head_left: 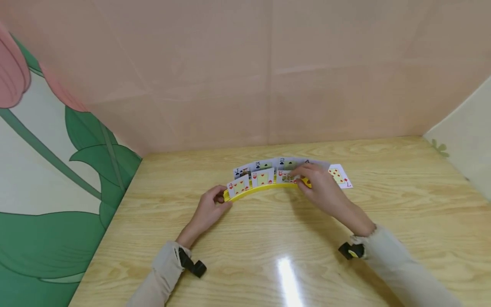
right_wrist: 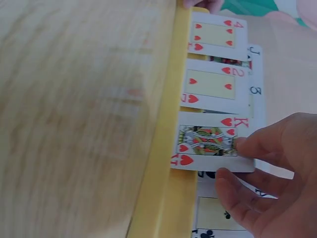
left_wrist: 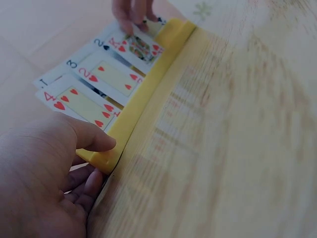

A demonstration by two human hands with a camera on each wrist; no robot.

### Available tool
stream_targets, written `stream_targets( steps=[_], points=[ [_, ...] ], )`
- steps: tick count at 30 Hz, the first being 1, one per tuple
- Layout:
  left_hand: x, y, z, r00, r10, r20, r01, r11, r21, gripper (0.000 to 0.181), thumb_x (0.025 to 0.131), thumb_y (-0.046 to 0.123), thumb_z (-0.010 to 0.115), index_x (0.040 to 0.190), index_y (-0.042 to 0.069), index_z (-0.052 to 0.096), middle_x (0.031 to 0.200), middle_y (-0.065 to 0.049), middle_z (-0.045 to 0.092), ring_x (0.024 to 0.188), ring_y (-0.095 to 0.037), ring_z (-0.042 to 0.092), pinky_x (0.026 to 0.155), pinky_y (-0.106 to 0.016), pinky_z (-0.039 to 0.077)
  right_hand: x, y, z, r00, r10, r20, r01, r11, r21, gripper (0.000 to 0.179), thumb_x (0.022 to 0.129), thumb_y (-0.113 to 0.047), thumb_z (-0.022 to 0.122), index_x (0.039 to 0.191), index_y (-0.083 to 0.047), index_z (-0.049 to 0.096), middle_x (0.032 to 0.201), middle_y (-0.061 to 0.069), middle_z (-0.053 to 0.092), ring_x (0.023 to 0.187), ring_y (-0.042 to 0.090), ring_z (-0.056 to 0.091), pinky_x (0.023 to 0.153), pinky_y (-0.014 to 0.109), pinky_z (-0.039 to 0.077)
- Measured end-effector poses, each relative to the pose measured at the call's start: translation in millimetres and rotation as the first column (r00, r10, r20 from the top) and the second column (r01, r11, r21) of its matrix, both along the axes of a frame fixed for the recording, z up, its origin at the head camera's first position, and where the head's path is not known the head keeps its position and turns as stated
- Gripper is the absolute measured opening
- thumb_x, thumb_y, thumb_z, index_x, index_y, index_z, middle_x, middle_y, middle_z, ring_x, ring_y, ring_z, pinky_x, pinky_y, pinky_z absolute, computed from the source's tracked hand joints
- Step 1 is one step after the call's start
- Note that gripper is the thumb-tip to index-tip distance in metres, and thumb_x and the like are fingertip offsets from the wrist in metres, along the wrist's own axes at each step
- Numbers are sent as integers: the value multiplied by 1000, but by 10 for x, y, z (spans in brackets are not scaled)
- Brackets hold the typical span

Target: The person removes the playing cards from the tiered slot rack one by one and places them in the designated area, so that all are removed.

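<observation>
A curved yellow card holder (head_left: 245,194) stands on the table with two rows of playing cards. My left hand (head_left: 207,209) grips its left end, thumb on the front face. With thumb and fingers, my right hand (head_left: 324,187) pinches the upper edge of the king of hearts (right_wrist: 205,141), whose lower edge is at the front slot. Beside the king in the front row stand the two of hearts (right_wrist: 213,87) and the four of hearts (right_wrist: 215,37). Behind them, black-suited cards (head_left: 264,164) form the back row, partly covered by the front cards and my right hand.
A diamond card (head_left: 337,175) lies at the holder's right end, partly hidden by my right hand. Behind the wooden table (head_left: 230,256) rises a pinkish wall covering (head_left: 215,85). A wall with painted leaves (head_left: 50,238) borders the left side.
</observation>
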State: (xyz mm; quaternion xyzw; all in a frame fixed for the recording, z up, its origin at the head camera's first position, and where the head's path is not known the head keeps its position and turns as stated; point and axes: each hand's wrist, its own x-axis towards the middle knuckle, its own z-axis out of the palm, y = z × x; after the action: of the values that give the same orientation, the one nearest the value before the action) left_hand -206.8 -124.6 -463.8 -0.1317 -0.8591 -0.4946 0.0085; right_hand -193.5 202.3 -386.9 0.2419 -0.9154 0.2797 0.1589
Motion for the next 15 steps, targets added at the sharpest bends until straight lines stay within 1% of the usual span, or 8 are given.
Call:
stream_targets(
  steps=[4, 8, 15],
  points=[
    [-2, -1, 4, 1000, 2, 3, -2, 1000, -2, 35, 85, 3, 74, 119, 4, 65, 105, -8, 65, 88, -17, 57, 78, -30, 50, -12, 10, -47, 1000, 4, 17, -4, 1000, 11, 18, 86, 6, 68, 100, -3, 74, 102, 9, 71, 92, 25, 65, 72, 40, 55],
    [2, 0, 1, 1000, 1, 4, -1, 1000, -1, 35, 85, 3, 73, 119, 3, 65, 105, -8, 65, 87, -17, 57, 78, -30, 50, -28, 20, -91, 1000, 27, 9, -27, 1000, 1, 18, 84, 9, 69, 97, -2, 75, 99, 9, 71, 91, 26, 65, 73, 42, 55],
    [2, -6, 11, 1000, -5, 6, 5, 1000, -1, 34, 86, 3, 73, 119, 4, 65, 105, -8, 65, 88, -18, 57, 79, -32, 50, -46, 41, -118, 999, 33, 26, -33, 999, -10, 19, 84, 10, 67, 96, -2, 75, 100, 10, 71, 95, 27, 65, 78, 43, 55]
  ],
)
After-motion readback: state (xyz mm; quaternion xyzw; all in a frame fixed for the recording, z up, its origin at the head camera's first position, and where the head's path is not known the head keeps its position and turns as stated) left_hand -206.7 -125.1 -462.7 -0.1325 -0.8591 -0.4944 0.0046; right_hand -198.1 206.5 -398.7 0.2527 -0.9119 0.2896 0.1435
